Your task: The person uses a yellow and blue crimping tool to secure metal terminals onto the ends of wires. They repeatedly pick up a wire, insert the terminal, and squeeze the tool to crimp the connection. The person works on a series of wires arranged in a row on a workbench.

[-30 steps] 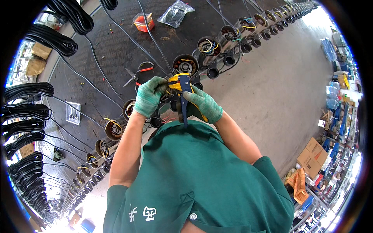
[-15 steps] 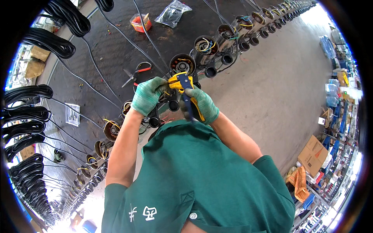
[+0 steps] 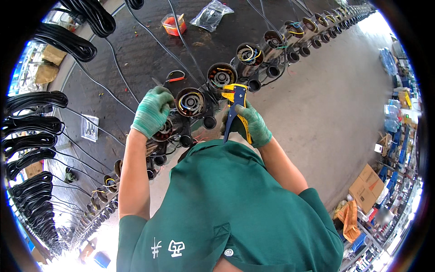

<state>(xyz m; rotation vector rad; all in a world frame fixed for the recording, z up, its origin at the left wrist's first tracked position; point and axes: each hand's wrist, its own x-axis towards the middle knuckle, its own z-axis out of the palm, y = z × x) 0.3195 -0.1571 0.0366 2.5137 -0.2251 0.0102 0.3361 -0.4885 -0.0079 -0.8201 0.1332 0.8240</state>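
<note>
A yellow and dark blue wire stripper [image 3: 236,102] is gripped in my green-gloved right hand [image 3: 254,124], its jaws pointing away from me. Nothing can be seen between those jaws. My left hand [image 3: 153,110], also gloved, has its fingers curled beside an open motor housing [image 3: 190,102] with a coil and yellow wires inside. Whatever those fingers may hold is hidden. Another housing [image 3: 164,131] lies partly under the left wrist. Scissors with red handles [image 3: 175,77] rest on the dark table just beyond the left hand, partly covered by it.
A long row of similar housings [image 3: 249,54] follows the edge of the dark table [image 3: 129,59]. Black cable bundles [image 3: 34,131] line the left side, their cables crossing the table. A red tub [image 3: 173,24] and a clear bag [image 3: 211,15] lie at the far side. Cardboard boxes [image 3: 366,186] stand right.
My left hand has come away from the stripper's jaws and moved left. The right hand has moved slightly right with the wire stripper, uncovering a motor housing between the hands.
</note>
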